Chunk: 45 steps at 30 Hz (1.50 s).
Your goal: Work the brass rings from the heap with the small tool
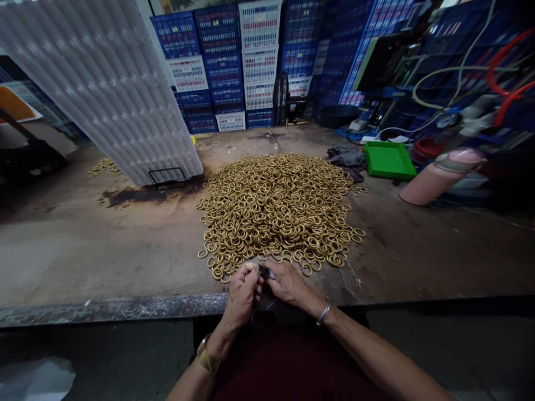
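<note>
A wide heap of brass-coloured rings [276, 206] lies on the worktable [167, 245]. At its near edge my two hands meet. My left hand [242, 292] has its fingers closed in a pinch; what they hold is too small to make out. My right hand [288, 284] is closed around a small dark tool [266, 272] with a pale end, which points toward the left fingertips. Loose rings lie just beyond both hands.
A tall stack of white ribbed trays [125, 89] stands behind left, beside a dark stain. To the right are a green tray [389, 160], a dark cloth [349, 157] and a pink cylinder [438, 177]. Blue and white crates [221, 69] line the back.
</note>
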Each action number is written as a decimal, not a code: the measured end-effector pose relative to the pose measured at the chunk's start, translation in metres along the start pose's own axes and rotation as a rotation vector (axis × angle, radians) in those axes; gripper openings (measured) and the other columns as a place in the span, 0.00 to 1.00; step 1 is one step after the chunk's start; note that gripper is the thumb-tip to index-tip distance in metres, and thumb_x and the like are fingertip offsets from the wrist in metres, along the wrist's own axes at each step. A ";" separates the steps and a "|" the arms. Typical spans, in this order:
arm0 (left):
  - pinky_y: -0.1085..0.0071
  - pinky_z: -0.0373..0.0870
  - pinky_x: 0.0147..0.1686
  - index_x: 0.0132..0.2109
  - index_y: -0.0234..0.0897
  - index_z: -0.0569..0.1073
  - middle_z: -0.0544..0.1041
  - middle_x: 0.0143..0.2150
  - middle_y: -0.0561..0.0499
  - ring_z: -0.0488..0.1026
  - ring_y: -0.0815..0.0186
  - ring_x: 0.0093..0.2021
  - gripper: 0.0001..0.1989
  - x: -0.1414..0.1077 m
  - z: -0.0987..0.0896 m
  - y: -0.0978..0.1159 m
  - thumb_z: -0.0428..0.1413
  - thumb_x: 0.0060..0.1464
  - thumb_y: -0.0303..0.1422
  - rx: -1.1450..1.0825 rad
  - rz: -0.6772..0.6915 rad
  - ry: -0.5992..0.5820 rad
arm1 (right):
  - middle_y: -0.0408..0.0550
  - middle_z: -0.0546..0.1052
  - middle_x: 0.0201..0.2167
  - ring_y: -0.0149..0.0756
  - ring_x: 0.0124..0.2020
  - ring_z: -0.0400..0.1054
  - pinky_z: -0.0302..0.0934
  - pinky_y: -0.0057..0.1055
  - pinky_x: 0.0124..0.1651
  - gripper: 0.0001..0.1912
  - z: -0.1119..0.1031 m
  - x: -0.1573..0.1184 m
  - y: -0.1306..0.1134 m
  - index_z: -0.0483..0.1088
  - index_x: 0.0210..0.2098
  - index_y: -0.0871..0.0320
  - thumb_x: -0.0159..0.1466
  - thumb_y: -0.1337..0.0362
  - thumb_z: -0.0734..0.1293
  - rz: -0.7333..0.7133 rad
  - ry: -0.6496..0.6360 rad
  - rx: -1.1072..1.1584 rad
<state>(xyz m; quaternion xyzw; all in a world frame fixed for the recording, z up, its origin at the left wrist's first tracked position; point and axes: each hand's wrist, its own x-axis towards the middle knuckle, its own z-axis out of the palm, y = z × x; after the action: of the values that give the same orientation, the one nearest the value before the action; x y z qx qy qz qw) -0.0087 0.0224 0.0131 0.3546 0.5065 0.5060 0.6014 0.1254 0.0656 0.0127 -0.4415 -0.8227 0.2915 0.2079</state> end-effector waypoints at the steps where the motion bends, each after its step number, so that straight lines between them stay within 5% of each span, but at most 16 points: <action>1: 0.81 0.54 0.17 0.30 0.36 0.65 0.65 0.23 0.57 0.59 0.76 0.19 0.15 0.000 0.000 0.000 0.51 0.51 0.45 0.022 0.005 0.009 | 0.43 0.70 0.22 0.28 0.23 0.58 0.45 0.24 0.27 0.08 0.001 -0.001 -0.001 0.67 0.27 0.57 0.55 0.71 0.57 -0.005 -0.004 -0.020; 10: 0.81 0.54 0.17 0.30 0.35 0.65 0.64 0.23 0.56 0.59 0.77 0.18 0.15 -0.007 -0.001 0.003 0.52 0.50 0.45 0.060 0.002 0.000 | 0.45 0.73 0.25 0.30 0.26 0.63 0.47 0.25 0.28 0.11 0.004 0.003 0.007 0.68 0.34 0.57 0.55 0.71 0.57 0.096 -0.049 -0.185; 15: 0.80 0.53 0.16 0.32 0.35 0.65 0.65 0.24 0.57 0.58 0.77 0.18 0.14 -0.014 0.003 0.011 0.56 0.48 0.42 -0.243 -0.122 -0.123 | 0.47 0.74 0.27 0.32 0.29 0.66 0.48 0.25 0.30 0.11 -0.003 0.010 0.013 0.66 0.38 0.58 0.58 0.70 0.56 0.190 0.008 -0.328; 21: 0.79 0.55 0.17 0.29 0.33 0.65 0.73 0.31 0.48 0.64 0.75 0.22 0.15 -0.007 -0.002 0.003 0.60 0.42 0.40 -0.468 -0.242 -0.028 | 0.49 0.75 0.32 0.36 0.33 0.69 0.49 0.27 0.31 0.10 -0.001 0.025 0.010 0.62 0.42 0.56 0.61 0.61 0.58 0.246 0.040 -0.450; 27: 0.80 0.57 0.16 0.36 0.35 0.69 0.72 0.28 0.52 0.66 0.74 0.22 0.13 -0.002 -0.012 -0.003 0.60 0.43 0.36 -0.575 -0.299 -0.032 | 0.49 0.75 0.31 0.38 0.32 0.70 0.49 0.27 0.29 0.10 -0.003 0.034 0.008 0.62 0.41 0.56 0.61 0.60 0.59 0.273 0.011 -0.491; 31: 0.80 0.59 0.17 0.29 0.32 0.69 0.70 0.28 0.51 0.67 0.73 0.24 0.10 0.002 -0.015 -0.003 0.60 0.42 0.33 -0.636 -0.324 -0.029 | 0.48 0.76 0.31 0.37 0.33 0.70 0.48 0.27 0.29 0.10 -0.007 0.034 0.009 0.61 0.41 0.56 0.60 0.61 0.60 0.262 0.037 -0.455; 38: 0.82 0.57 0.15 0.28 0.34 0.65 0.68 0.25 0.55 0.67 0.73 0.23 0.14 0.004 -0.009 -0.001 0.62 0.39 0.35 -0.524 -0.247 0.033 | 0.47 0.75 0.30 0.35 0.31 0.69 0.47 0.26 0.30 0.08 -0.005 0.028 0.018 0.63 0.40 0.55 0.61 0.62 0.58 0.255 0.068 -0.423; 45: 0.81 0.56 0.14 0.41 0.36 0.67 0.66 0.23 0.58 0.64 0.74 0.19 0.20 0.010 -0.002 -0.003 0.57 0.43 0.45 -0.121 -0.051 0.123 | 0.43 0.72 0.26 0.30 0.27 0.64 0.50 0.24 0.31 0.08 -0.001 0.014 0.020 0.66 0.37 0.55 0.60 0.63 0.58 0.101 0.160 -0.142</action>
<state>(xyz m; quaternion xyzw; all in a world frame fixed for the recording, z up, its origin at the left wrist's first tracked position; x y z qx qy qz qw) -0.0105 0.0307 0.0073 0.2726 0.5200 0.5411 0.6021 0.1310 0.0871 0.0016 -0.5179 -0.7987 0.2065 0.2262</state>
